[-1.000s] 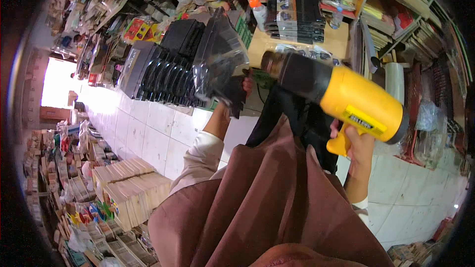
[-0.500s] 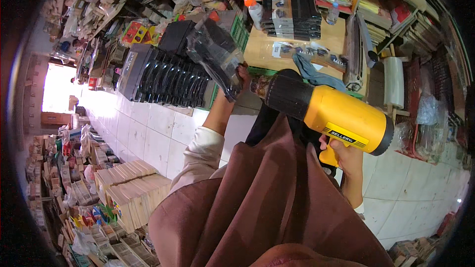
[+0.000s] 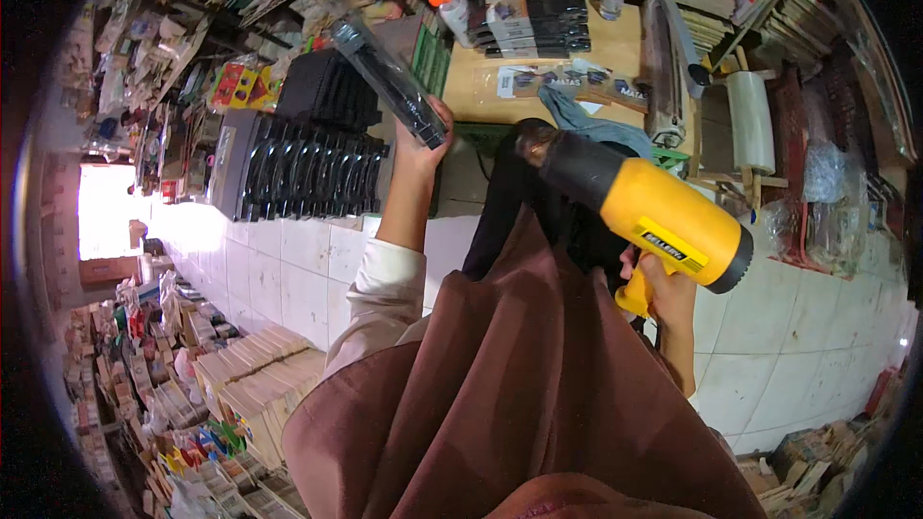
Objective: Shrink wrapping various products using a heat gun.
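Observation:
My left hand (image 3: 426,135) is closed round the near end of a flat black package (image 3: 385,77) in shiny clear film, tilted so that its narrow edge shows. In my right hand (image 3: 668,288) is a yellow heat gun (image 3: 663,216), gripped by its handle. Its dark nozzle points up and left, apart from the package. To the left of my left hand stands a row of glossy black wrapped packages (image 3: 312,168). Behind it sits another dark stack (image 3: 332,91).
On the wooden table (image 3: 471,101) are a pile of black packages (image 3: 529,14), a spray bottle (image 3: 450,5) with orange top, printed strips (image 3: 577,82) and a grey-blue cloth (image 3: 591,120). A film roll (image 3: 750,120) stands right. Wooden blocks (image 3: 255,365) sit lower left.
The package in my left hand has turned from showing its broad face to nearly edge-on. The heat gun's nozzle has shifted slightly right, away from the package. The whole view has shifted a little.

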A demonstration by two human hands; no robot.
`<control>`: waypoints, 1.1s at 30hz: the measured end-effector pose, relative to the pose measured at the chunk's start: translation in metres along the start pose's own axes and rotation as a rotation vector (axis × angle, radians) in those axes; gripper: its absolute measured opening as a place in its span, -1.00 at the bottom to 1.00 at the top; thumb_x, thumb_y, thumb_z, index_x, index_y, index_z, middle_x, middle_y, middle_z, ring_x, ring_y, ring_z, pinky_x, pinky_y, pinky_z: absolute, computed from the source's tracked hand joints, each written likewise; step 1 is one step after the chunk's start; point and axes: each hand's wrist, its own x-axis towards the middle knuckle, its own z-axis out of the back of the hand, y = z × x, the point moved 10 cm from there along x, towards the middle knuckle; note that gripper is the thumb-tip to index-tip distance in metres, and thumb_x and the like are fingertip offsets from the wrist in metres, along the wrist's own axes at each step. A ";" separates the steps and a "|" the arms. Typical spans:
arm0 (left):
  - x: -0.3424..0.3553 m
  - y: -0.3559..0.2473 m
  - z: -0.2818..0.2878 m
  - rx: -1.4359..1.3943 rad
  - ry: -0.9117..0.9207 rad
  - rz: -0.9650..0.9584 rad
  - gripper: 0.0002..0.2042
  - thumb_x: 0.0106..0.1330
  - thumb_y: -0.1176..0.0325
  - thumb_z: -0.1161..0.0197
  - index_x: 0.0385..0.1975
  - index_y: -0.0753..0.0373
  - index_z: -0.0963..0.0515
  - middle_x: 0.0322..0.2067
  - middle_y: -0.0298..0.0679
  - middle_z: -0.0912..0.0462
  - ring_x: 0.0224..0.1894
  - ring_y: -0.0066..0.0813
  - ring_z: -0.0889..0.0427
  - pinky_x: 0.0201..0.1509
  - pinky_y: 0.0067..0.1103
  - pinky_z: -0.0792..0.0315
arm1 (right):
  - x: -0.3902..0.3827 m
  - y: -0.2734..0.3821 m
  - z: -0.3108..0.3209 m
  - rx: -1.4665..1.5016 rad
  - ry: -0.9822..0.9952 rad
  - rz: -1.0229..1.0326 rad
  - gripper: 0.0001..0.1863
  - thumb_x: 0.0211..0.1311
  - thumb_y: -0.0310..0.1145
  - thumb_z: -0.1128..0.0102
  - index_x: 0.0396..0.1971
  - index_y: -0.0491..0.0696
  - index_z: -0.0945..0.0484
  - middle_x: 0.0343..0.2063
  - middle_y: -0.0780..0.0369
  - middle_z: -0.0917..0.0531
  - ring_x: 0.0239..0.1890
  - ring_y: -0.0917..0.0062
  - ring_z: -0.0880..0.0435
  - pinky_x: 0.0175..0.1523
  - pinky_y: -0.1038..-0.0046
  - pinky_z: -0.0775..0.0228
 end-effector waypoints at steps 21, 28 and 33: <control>0.272 0.047 -0.022 0.464 -0.319 -0.511 -0.63 0.01 0.26 -0.31 -0.18 0.07 -0.35 -0.26 -0.35 -0.44 -0.35 -0.41 -0.40 -0.46 -0.46 -0.28 | 0.003 0.008 0.080 0.173 -0.507 0.076 -0.55 0.04 -0.12 -0.16 -0.26 -0.21 -0.35 -0.52 0.13 -0.50 -0.56 0.50 -0.50 -0.46 0.52 -0.39; 0.256 0.060 -0.045 0.597 -0.212 -0.316 -0.43 0.10 -0.14 -0.05 0.02 0.07 -0.20 -0.11 -0.21 -0.38 -0.13 -0.30 -0.38 0.12 -0.21 -0.06 | 0.043 0.025 0.070 0.018 -0.529 0.078 -0.74 0.07 -0.30 -0.15 -0.37 -0.19 -0.42 -0.56 0.19 -0.52 -0.57 0.55 -0.50 -0.46 0.57 -0.34; 0.186 0.043 -0.040 0.787 -0.065 -0.241 -0.36 0.17 -0.09 0.01 0.18 0.09 -0.01 0.05 -0.11 -0.25 -0.02 -0.26 -0.33 0.12 -0.24 -0.11 | 0.097 0.026 0.051 -0.132 -0.567 0.075 -0.72 0.01 -0.35 -0.23 -0.31 -0.18 -0.45 -0.50 0.28 -0.54 -0.52 0.65 -0.49 -0.40 0.64 -0.34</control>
